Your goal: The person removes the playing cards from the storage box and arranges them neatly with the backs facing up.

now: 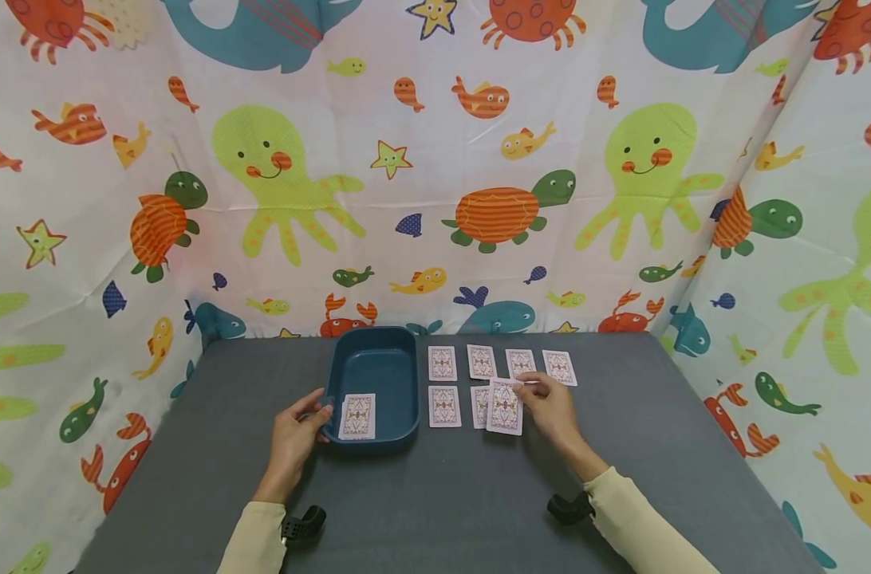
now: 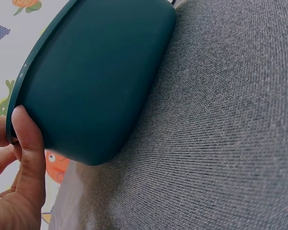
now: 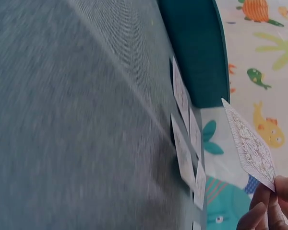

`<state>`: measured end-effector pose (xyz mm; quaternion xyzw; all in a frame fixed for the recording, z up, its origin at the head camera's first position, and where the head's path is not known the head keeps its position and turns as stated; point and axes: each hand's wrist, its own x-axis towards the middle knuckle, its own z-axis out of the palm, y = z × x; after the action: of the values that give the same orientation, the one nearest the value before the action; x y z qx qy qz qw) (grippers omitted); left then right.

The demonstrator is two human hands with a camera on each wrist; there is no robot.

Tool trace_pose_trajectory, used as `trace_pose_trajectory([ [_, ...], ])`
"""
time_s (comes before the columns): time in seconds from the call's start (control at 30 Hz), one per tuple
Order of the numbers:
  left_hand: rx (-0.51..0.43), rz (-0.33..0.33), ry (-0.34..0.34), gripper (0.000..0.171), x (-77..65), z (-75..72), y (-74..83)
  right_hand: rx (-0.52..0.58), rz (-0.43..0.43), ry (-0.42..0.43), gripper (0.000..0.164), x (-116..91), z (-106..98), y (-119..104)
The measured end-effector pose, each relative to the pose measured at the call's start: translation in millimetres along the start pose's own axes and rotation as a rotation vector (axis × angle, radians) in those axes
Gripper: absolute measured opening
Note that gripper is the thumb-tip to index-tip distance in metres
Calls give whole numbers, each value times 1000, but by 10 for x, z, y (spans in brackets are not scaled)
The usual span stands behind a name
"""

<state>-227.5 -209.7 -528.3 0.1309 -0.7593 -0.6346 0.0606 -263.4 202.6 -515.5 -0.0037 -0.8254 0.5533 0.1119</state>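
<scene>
My left hand point(image 1: 299, 430) grips the rim of a dark teal plastic basin point(image 1: 410, 383); in the left wrist view the thumb point(image 2: 30, 148) presses the outside of its wall. Inside the basin, near its front, lies a playing card point(image 1: 357, 416) with a patterned back. My right hand point(image 1: 550, 402) pinches another playing card point(image 1: 504, 406) by its corner. The right wrist view shows this held card point(image 3: 252, 148) raised above the table. In the head view it partly covers a card point(image 1: 478, 405) lying in the front row.
Right of the basin, cards lie face down in two rows on the grey cloth-covered table point(image 1: 450, 510). The back row holds several, including one card point(image 1: 443, 363) nearest the basin; below it lies a front-row card point(image 1: 445, 406). A curtain point(image 1: 421, 183) with sea animals hangs behind.
</scene>
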Motion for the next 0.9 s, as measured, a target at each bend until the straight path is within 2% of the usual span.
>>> trace_pose_trajectory([
  [0.43, -4, 4, -2, 44, -10, -3, 1, -133, 48, -100, 23, 188, -343, 243],
  [0.6, -8, 4, 5, 44, -9, -10, 5, -164, 49, -137, 23, 252, -404, 344],
  [0.83, 0, 1, 6, 45, -6, 2, 12, -132, 44, -169, 19, 305, -433, 446],
  [0.9, 1, -4, 11, 45, -6, 3, 10, -172, 41, -176, 17, 319, -435, 462],
])
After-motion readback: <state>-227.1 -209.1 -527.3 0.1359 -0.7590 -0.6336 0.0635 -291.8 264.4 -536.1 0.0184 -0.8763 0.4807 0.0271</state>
